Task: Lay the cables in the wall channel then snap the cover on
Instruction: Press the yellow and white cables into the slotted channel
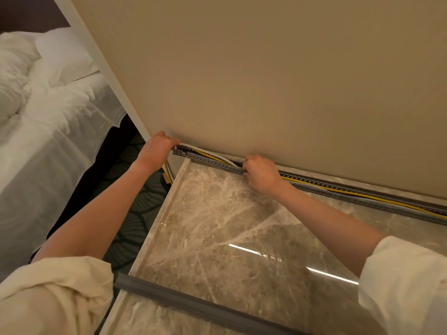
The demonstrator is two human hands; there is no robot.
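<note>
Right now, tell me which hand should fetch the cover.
Probably the left hand: the grey cover lies on the marble top nearer the left elbow, while the right hand pins the cables mid-channel.

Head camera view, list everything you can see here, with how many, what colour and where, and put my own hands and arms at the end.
slotted channel: one, grey, along the foot of the wall, on the back edge of the marble top
cables: at least two, yellow and white, lying in the channel and dropping over its left end
channel cover: one, grey, lying loose across the near edge of the marble top
marble top: one, beige-brown, glossy, centre
wall: one, beige, upper half
bed: one, white linen and pillows, left
carpet: one, dark patterned, between bed and marble top
sleeves: two, cream, bottom corners
hands: left hand at the channel's left end, right hand gripping the channel farther right
</note>
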